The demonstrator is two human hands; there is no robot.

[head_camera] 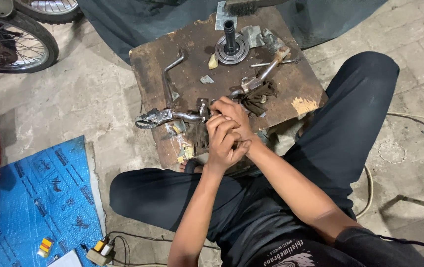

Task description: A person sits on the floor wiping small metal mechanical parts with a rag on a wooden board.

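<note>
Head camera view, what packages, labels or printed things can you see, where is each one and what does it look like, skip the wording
Blue printed plastic sheet: floor, lower left; flat, blue with dark printed marks.
Small box: on the sheet's lower edge; yellow and orange.
Small block: floor beside the sheet, by black cables; yellow and orange.
Shirt print: bottom edge; pale lettering on black.
No screens or signs.

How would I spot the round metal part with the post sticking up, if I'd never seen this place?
Find the worn brown wooden board on the floor before the seated person. At its far edge, beyond both hands, sits the round metal disc, ringed like a bearing. A dark upright shaft rises from its centre; the bent levers and scraps nearby all lie flat.
</note>
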